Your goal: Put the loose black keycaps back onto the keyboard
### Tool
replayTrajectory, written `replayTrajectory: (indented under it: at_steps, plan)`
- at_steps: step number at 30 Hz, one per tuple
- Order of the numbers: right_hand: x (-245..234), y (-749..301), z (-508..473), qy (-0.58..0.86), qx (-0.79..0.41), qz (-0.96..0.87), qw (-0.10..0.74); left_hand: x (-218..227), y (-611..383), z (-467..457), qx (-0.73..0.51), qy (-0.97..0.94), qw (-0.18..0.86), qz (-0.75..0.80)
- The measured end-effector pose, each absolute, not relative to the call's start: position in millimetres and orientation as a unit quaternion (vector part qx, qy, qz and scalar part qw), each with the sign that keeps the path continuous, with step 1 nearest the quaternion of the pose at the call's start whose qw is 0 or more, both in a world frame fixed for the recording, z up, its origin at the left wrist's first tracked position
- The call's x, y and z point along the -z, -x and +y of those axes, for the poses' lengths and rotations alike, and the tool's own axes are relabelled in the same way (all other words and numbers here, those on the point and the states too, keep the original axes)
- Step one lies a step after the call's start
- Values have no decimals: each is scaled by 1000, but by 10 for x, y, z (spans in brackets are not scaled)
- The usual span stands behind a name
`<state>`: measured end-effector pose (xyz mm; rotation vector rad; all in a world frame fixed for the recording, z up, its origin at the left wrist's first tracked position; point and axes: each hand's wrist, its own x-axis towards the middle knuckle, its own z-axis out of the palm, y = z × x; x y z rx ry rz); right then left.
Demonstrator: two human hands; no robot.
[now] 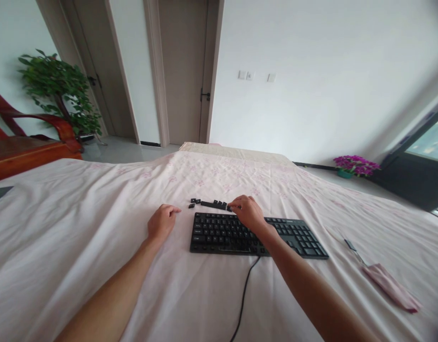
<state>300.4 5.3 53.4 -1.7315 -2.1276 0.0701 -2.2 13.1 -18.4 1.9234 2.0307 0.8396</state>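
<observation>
Holding both bare forearms out over a pale, flower-printed cloth (97, 266). Lying to the right of the left hand (164, 220) and partly under the right hand (249, 211) and its wrist: a black keyboard (222, 232), trailing a cable (244, 294) from its near side. Lying just beyond the keyboard's far edge, between the fingertips of both hands: a long key (209, 205), with small keys (192, 206) sitting around its ends.

Angling the right hand across the keyboard, back upward, drawing thumb and fingers together at the right end of the loose row; not showing clearly whether pinching a small key or merely touching one. Resting the left hand near the cloth, loosely open with fingers bending, pointing one digit toward the nearest small keys.

Showing pale lettering (198, 226) on the keyboard's keys and a faint mark (290, 221) at its upper right, both appearing too small for reading.
</observation>
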Motion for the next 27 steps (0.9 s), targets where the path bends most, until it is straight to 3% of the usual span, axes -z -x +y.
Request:
replayTrajectory:
  at_steps: [27]
  plan:
    - [-286, -2405, 1170, 653, -10, -755, 52, 163, 22, 140, -305, -650, 115, 687]
